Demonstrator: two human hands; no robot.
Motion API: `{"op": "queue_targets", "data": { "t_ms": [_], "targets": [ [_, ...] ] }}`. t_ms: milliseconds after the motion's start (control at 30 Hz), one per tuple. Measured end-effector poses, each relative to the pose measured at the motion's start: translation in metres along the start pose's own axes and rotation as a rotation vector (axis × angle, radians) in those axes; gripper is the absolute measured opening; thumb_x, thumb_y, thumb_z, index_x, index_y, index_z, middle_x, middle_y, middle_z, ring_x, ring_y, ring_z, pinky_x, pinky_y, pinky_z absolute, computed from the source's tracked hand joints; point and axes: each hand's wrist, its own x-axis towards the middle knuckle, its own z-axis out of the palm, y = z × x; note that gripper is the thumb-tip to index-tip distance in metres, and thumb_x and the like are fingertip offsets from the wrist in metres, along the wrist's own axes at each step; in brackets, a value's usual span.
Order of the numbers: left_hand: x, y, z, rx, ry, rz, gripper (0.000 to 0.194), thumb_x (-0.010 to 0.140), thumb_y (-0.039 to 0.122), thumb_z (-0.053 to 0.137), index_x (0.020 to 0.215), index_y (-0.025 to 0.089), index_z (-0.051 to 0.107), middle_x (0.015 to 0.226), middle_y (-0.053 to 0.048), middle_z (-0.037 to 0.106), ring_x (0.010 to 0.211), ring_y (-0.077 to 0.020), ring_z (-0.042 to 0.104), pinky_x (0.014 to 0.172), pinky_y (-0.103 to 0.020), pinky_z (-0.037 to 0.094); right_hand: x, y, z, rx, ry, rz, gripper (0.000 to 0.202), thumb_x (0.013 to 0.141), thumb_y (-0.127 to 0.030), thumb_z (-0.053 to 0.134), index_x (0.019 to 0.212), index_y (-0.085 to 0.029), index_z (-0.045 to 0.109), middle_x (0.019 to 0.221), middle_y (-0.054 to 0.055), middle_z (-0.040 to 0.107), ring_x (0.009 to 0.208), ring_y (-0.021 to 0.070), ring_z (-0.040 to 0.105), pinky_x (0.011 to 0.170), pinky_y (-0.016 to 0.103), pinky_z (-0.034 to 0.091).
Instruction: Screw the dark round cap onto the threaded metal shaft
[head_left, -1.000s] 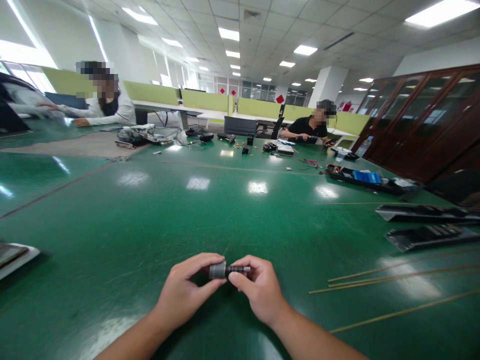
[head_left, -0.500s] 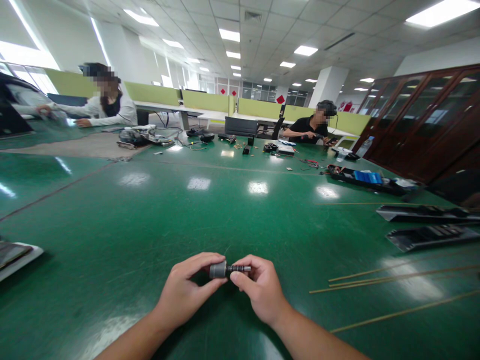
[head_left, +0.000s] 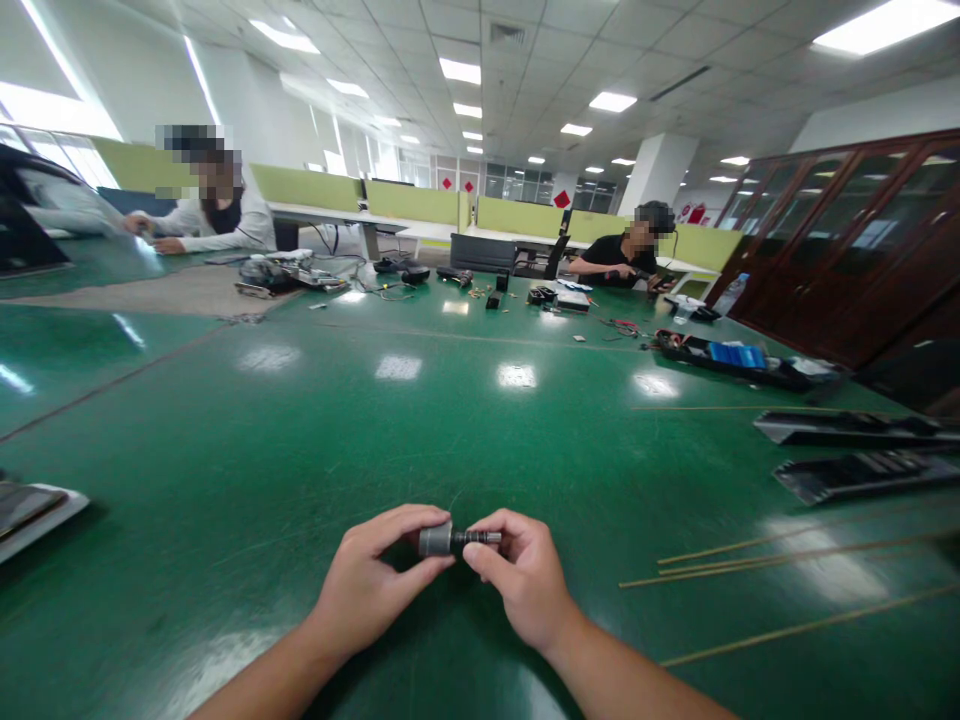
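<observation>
Near the bottom middle of the head view, my left hand [head_left: 375,570] grips a grey cylinder [head_left: 435,541] between thumb and fingers. A thin dark ribbed shaft [head_left: 480,538] with a silvery tip points right from the cylinder, in line with it. My right hand [head_left: 525,575] pinches this shaft between thumb and forefinger. Whether cylinder and shaft are one piece or two fitted together, I cannot tell. Both hands are just above the green table [head_left: 337,430], their palms facing each other.
Thin brass-coloured rods [head_left: 720,567] and dark metal channels [head_left: 862,475] lie at right. Beyond them is a black tray [head_left: 675,347] of parts. A white-edged tray [head_left: 64,510] is at far left. Two people work across the table, among electronic parts and tools.
My right thumb has shifted very slightly to the right along the shaft; the left hand keeps its hold. At far left, a co-worker's hand has drawn in closer to their body.
</observation>
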Motion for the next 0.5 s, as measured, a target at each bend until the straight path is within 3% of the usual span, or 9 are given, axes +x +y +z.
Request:
{"op": "queue_targets", "data": {
  "t_ms": [500],
  "targets": [
    [0.0017,0.0022,-0.0011,0.004,0.02,0.017,0.034,0.079,0.025,0.081,0.111,0.03,0.07,0.107,0.0,0.075,0.099,-0.0185,0.072,0.09,-0.03,0.057,-0.0005,-0.003,-0.0004,0.007,0.004,-0.008,0.015,0.082,-0.03,0.074,0.086,-0.015,0.071,0.067,-0.001,0.056,0.061,0.0133,0.049,0.059,0.027,0.037]
  ]
}}
